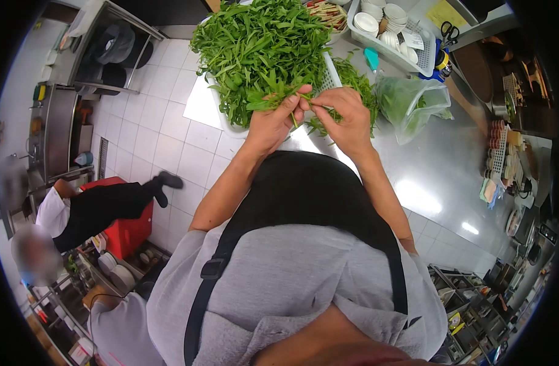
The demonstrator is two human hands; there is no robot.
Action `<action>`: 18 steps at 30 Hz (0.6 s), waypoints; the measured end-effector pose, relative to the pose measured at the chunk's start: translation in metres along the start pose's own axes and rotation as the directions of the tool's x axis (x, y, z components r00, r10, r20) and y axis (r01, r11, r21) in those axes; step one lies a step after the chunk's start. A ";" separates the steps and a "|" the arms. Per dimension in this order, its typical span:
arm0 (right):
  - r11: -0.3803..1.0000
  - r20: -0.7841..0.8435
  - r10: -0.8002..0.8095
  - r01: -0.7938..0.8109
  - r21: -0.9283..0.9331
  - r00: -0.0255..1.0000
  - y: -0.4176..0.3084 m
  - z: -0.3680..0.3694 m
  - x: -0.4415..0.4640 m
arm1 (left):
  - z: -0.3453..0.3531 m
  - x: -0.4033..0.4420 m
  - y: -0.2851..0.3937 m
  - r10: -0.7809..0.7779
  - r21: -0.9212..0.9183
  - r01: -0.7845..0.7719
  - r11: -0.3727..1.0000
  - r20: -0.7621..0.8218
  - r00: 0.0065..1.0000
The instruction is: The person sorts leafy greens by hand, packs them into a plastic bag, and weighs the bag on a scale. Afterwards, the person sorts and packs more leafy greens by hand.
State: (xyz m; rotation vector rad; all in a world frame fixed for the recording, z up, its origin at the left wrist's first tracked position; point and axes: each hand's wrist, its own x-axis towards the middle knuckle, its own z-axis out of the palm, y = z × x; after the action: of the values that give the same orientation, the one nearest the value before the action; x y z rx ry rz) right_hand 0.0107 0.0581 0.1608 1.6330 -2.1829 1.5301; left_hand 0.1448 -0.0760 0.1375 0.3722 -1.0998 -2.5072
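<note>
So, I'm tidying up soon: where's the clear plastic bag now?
In the head view, the clear plastic bag lies on the metal counter, right of the right hand, on the near side of the white basket.

The surface (426, 165) is smooth metal with a strong gloss; the leaves (261, 43) look smooth, with a faint sheen; the bag (407, 110) is thin, clear, crinkled plastic; the basket (332, 70), smooth plastic; the apron (298, 189), matt cloth, its buckle (212, 268) hard plastic; the shirt (291, 256), soft, matt cloth; the floor (191, 149), smooth tile, lightly glossy.
</note>
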 end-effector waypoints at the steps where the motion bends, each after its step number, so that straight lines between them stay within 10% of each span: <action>1: 1.000 -0.015 -0.022 0.022 -0.012 1.000 0.001 0.002 -0.002 | 0.002 -0.001 0.001 -0.016 -0.010 0.016 1.000 0.007 1.000; 4: 0.991 -0.124 0.093 -0.080 0.107 0.988 0.007 0.009 -0.008 | 0.011 -0.002 0.003 -0.004 0.009 0.005 1.000 -0.024 1.000; 7: 0.672 -0.050 0.599 -0.468 0.573 0.799 0.006 0.011 -0.016 | 0.008 0.000 0.001 0.056 -0.071 -0.068 0.995 -0.155 0.986; 18: 0.324 0.122 0.618 -0.392 0.861 0.777 0.021 0.012 -0.014 | 0.003 -0.005 -0.010 -0.081 -0.143 0.032 0.989 -0.349 0.933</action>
State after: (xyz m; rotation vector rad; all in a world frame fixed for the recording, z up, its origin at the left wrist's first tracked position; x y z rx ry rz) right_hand 0.0078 0.0598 0.1333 0.5991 -1.9481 3.2058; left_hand 0.1457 -0.0657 0.1326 0.7911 -0.7824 -2.4166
